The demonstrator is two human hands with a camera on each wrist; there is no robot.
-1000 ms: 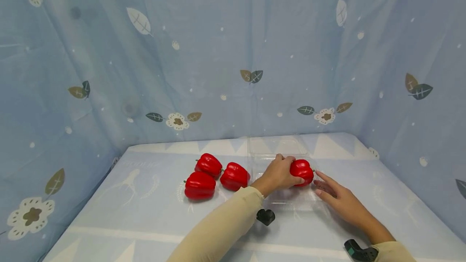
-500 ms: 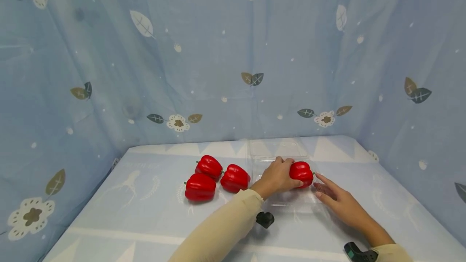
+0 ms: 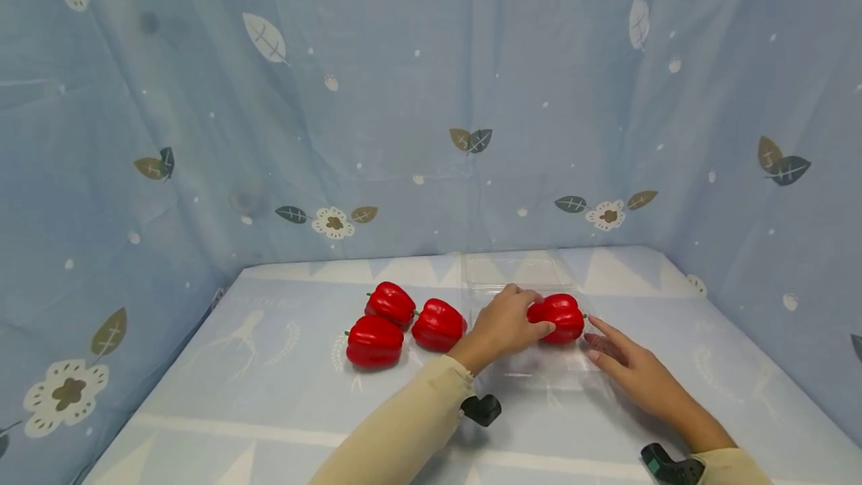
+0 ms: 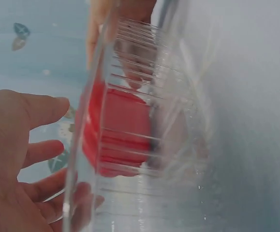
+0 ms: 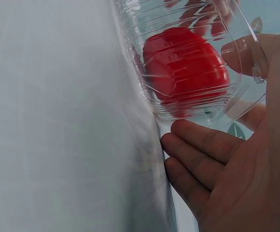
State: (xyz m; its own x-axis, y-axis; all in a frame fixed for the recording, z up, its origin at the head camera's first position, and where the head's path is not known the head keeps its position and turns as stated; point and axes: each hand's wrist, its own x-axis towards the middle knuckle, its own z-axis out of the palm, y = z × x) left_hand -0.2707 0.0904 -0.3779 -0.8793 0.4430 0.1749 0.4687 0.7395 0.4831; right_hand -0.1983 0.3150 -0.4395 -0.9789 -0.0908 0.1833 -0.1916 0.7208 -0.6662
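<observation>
Here, from the head view, the left hand curls its grip around a red pepper sitting inside a clear plastic box on the counter, while the right hand lies with fingers spread flat against the box's right side; three more peppers lie in a cluster just left of the box. In the left wrist view the pepper shows red through the ribbed box wall beside the left hand. In the right wrist view the right hand's straight fingers rest against the box just below the pepper.
</observation>
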